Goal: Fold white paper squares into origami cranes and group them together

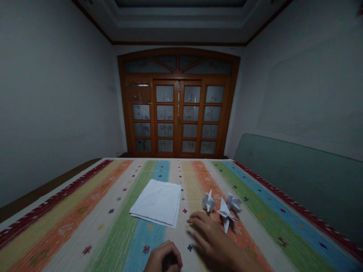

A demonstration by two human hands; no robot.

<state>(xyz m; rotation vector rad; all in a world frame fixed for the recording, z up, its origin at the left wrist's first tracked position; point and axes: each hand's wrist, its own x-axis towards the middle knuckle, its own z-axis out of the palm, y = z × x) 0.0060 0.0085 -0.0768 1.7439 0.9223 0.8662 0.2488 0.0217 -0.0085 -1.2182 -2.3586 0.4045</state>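
My right hand (pixel 211 237) lies flat on the striped cloth (pixel 85 226) with its fingers stretched out, holding nothing, just left of a folded white paper figure (pixel 226 214). Two more folded paper figures (pixel 208 201) (pixel 234 203) stand a little farther away. My left hand (pixel 163 258) is curled into a loose fist at the bottom edge; whether anything is inside it is hidden. A stack of white paper sheets (pixel 157 203) lies ahead of my left hand.
The many-coloured striped cloth covers a wide flat surface. A green headboard or panel (pixel 297 177) runs along the right wall. Wooden doors with glass panes (pixel 178 117) close the far end of the room. The room is dim.
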